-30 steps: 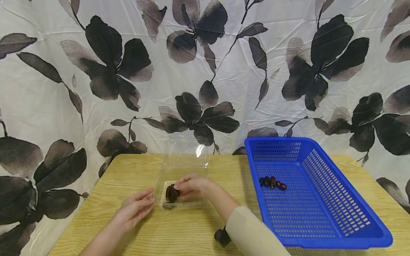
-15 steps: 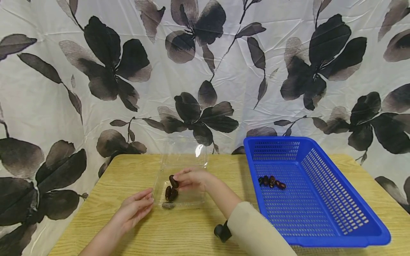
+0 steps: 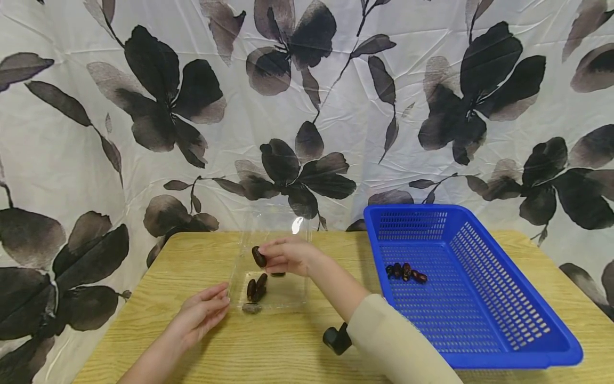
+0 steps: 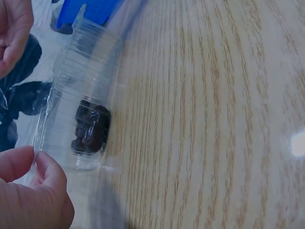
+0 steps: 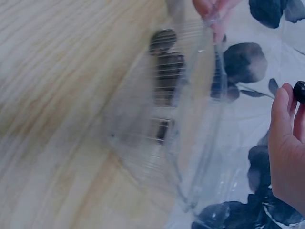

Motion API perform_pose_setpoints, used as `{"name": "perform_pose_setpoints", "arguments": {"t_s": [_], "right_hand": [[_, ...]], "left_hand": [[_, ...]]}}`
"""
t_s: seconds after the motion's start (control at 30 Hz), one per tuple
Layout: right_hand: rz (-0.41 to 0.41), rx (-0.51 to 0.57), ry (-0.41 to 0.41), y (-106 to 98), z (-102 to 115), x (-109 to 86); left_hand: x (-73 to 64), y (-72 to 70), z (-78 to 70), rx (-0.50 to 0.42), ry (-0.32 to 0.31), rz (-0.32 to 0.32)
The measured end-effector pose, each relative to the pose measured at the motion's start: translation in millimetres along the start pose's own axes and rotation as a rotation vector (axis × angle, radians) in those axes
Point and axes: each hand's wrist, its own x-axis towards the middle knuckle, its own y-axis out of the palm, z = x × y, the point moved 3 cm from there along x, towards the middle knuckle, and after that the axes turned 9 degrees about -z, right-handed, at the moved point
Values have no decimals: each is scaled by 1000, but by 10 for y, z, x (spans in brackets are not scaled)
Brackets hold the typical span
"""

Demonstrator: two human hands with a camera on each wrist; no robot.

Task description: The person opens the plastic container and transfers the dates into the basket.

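Observation:
A clear plastic clamshell box [image 3: 292,294] stands on the table with its lid raised at the back. Several dark brown dates [image 3: 257,288] lie in its near left corner, and one more date [image 3: 278,274] shows partly under my right hand. My right hand [image 3: 290,257] pinches a single date [image 3: 259,257] between thumb and fingertips, above the box. In the left wrist view my left hand [image 4: 35,191] pinches the box's rim between thumb and finger. The right wrist view is blurred, but the held date [image 5: 299,91] shows at its edge.
A blue plastic basket [image 3: 479,320] stands to the right, with several dates [image 3: 406,272] by its left wall. A black wrist camera [image 3: 337,338] sits beside the right sleeve. A floral cloth [image 3: 384,133] hangs behind the table [image 3: 288,346].
My right hand has risen and moved farther back with a date in its fingers, uncovering the dates in the near corner. My left hand has stayed at the box's left side.

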Motion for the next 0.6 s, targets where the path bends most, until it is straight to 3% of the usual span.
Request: {"name": "perform_pose_setpoints", "arguments": {"t_s": [0.6], "right_hand": [[-1,51,-42,-101,300,-252]], "left_hand": [[-14,13,-10,23,-11,-6]]}}
